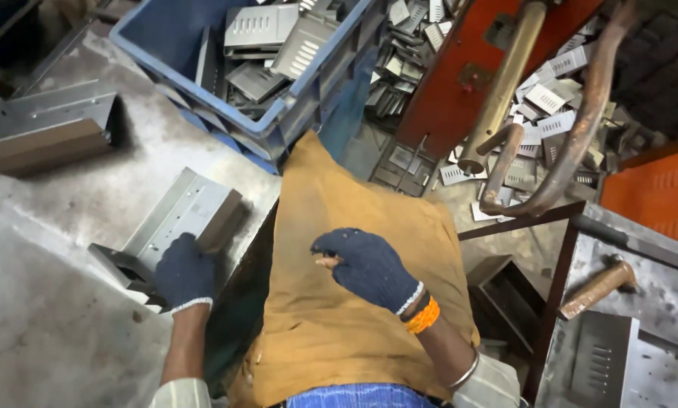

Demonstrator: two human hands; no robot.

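The left hand (184,273), in a dark knitted glove, rests on the near end of a folded sheet-metal channel (180,215) lying on the grey table (52,302) at the left; its fingers are curled down onto the part, though I cannot tell whether they truly clamp it. The right hand (369,266), gloved alike, hangs above the tan leather apron (331,317) with fingers loosely bent and together, holding nothing.

The channel is thin, dull galvanised steel with punched holes and sharp bent edges. A raw edge could cut through the knit, or the piece could slide off the table's rim. The blue plastic crate (203,83) farther off is piled with louvred plates (259,26), loose enough to shift.
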